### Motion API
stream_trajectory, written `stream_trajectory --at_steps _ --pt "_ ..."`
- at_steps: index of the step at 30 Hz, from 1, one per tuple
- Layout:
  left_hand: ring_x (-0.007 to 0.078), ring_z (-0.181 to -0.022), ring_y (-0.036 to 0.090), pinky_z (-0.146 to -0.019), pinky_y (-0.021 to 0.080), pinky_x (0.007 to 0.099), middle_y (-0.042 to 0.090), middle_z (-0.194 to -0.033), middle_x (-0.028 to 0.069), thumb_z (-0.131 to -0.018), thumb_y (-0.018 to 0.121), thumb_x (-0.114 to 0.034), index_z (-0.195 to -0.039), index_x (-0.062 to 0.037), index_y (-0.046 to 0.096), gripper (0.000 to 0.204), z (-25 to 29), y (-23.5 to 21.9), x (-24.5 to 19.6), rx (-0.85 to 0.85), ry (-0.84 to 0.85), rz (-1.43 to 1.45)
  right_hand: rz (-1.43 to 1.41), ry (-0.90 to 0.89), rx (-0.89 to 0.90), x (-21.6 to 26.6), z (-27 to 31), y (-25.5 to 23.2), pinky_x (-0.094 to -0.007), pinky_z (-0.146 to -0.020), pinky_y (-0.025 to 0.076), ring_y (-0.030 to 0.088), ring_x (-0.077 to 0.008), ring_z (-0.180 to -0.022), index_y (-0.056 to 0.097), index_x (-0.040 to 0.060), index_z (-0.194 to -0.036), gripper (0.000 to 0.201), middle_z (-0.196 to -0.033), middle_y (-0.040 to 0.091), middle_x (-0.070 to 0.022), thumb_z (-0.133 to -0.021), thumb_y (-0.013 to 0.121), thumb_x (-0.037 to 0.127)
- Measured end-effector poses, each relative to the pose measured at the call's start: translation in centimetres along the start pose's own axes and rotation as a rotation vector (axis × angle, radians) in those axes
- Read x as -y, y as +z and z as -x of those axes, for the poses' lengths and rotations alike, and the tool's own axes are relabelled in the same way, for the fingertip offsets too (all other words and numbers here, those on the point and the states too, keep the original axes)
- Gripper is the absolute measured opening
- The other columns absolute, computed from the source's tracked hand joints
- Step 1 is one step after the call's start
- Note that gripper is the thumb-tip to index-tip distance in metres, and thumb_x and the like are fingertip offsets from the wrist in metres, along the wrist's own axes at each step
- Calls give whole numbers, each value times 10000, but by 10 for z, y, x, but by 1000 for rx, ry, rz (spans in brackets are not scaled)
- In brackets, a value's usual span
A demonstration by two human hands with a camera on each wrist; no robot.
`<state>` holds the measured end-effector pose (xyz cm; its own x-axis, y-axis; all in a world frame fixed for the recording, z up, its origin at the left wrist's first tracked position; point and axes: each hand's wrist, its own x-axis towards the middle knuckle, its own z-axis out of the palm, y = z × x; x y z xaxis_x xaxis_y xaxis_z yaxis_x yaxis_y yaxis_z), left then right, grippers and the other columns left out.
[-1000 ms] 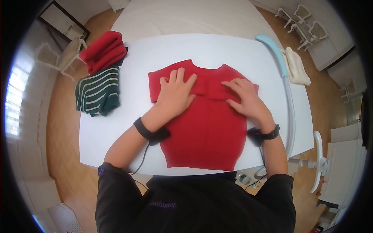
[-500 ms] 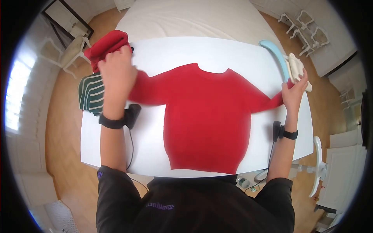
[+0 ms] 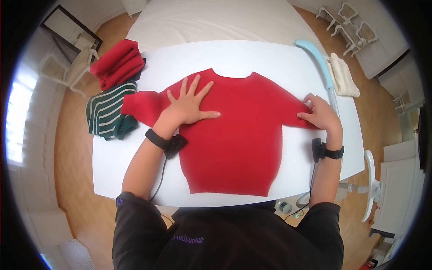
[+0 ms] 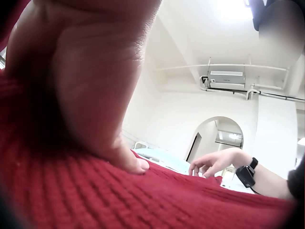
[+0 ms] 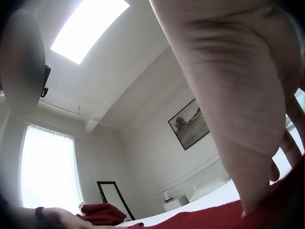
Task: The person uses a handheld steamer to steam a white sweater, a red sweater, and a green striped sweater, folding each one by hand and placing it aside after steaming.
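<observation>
The left hand (image 3: 186,108) is flat and wide open on the red sweater (image 3: 229,150), its fingers splayed near the shoulder and its thumb stretched inward across the chest; it grips nothing. The right hand (image 3: 325,116) rests on the end of the right sleeve (image 3: 294,112), fingers loosely bent, thumb and fingertips apart (the cuff itself is hidden under that hand). The sweater lies spread on the white table (image 3: 265,51), neckline away from the person, hem near the close edge. Its left sleeve (image 3: 146,107) reaches out sideways, the cuff overlapping a green striped garment (image 3: 105,110). A folded red garment (image 3: 118,65) sits just beyond the stripes. Past the right hand, a light-blue curved piece (image 3: 318,58) lies beside a folded cream cloth (image 3: 344,77). Each wrist wears a black strap with a small camera.
</observation>
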<state>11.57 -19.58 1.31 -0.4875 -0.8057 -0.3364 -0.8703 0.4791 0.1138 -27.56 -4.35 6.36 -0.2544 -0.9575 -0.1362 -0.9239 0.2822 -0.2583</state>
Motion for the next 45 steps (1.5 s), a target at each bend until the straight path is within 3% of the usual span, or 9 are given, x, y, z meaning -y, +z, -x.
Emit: stream_trajectory --at_steps 7,12,15,20,23,34,39,41,45 --pt "436 -1651 -61 -1173 81 859 -18 -1808 150 -742 587 -980 -1736 -338 102 1279 -15 1 20 -23 -127 21 60 226 83 -14 1 -13 -429 -760 580 750 -313 -854 677 84 -1120 513 -926 763 -146 -772 918 375" --pt "469 -1642 -71 -1160 76 868 -23 -1794 217 -727 609 -979 -1743 -251 101 1350 -10 3 20 -6 -77 12 210 111 -474 -49 -18 15 -475 -910 583 688 -327 -1139 628 130 -1259 489 -1247 699 -151 -857 838 314" --pt "488 -1640 -30 -1154 90 870 3 -1781 262 -745 648 -938 -1738 -196 144 1338 -3 6 17 -33 -21 -10 174 163 -421 -73 -30 21 -501 -1014 550 590 -379 -1297 566 132 -1401 605 -1427 597 -171 -881 809 325" --pt "519 -1620 98 -1170 125 842 125 -1746 314 -748 860 -669 -1670 -125 350 1186 8 9 -3 -304 239 19 265 59 -465 -110 -87 12 -518 -1088 513 548 -426 -1356 508 117 -1504 728 -1461 562 -213 -875 809 328" --pt "486 -1637 51 -1214 102 791 103 -1755 293 -725 897 -628 -1676 -151 331 1205 36 7 -34 -159 560 121 317 188 -418 -98 -123 -11 -538 -1114 499 539 -443 -1377 499 100 -1509 740 -1482 550 -230 -873 806 321" --pt "531 -1620 -110 -1171 -27 834 -22 -1759 324 -662 832 -833 -1727 -157 209 1407 60 40 -70 42 787 59 59 210 -370 -150 -207 -13 -483 -1026 554 699 -452 -1190 677 -63 -1246 633 -1229 724 -316 -808 756 388" --pt "514 -1627 -105 -1170 -21 836 -10 -1763 312 -816 651 -882 -1730 -210 219 1214 43 75 -76 -78 749 113 -212 227 -198 -96 -164 -49 -409 -726 615 771 -292 -794 581 -117 -1318 617 -1037 743 -230 -889 738 298" --pt "512 -1629 -93 -1172 -11 835 0 -1763 313 -857 616 -866 -1729 -227 231 1148 48 67 -76 -69 727 93 -235 144 -237 -63 -129 -65 -339 -587 570 689 -174 -645 522 -37 -1420 561 -938 689 -132 -942 693 202" --pt "524 -1628 -57 -1170 30 837 17 -1758 326 -870 593 -869 -1723 -235 258 1115 65 51 -77 -87 695 29 -372 -42 -207 -8 -31 -89 -327 -561 549 617 -147 -604 439 153 -1589 647 -907 633 -88 -974 635 107"
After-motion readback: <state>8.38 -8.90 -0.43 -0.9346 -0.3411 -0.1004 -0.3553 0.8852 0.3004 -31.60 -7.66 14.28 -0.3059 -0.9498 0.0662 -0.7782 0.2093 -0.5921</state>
